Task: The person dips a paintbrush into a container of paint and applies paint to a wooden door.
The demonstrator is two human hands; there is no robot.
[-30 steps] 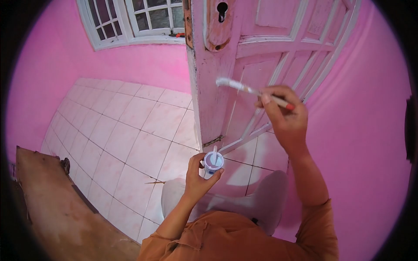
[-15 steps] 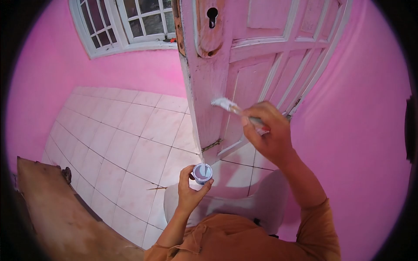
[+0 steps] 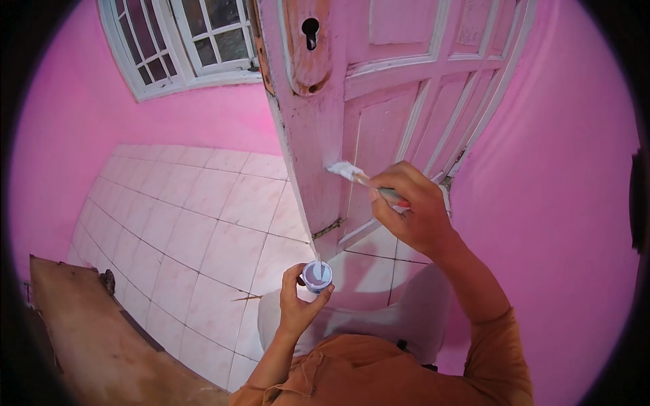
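My right hand (image 3: 413, 206) is closed around the handle of a paintbrush (image 3: 359, 177). Pale paint coats its bristles, which meet the face of a worn pink door (image 3: 311, 135), low on the stile beneath the keyhole plate (image 3: 309, 51). In my left hand (image 3: 298, 301) is a small paint cup (image 3: 317, 287), gripped between thumb and fingers near the door's bottom corner. The cup has pale paint inside, and a thin pale stick or spatula (image 3: 317, 267) stands up in it.
Light floor tiles (image 3: 183, 223) spread left of the door, with a thin stick (image 3: 247, 298) lying on them. A brown wooden panel (image 3: 95, 318) occupies the lower left. Pink walls (image 3: 548, 203) and a white-framed window (image 3: 176, 84) surround the door.
The view has shifted slightly, moving the door and window a little left in the frame. The brush has shifted slightly, its bristles still at the door's stile. Both hands keep their holds.
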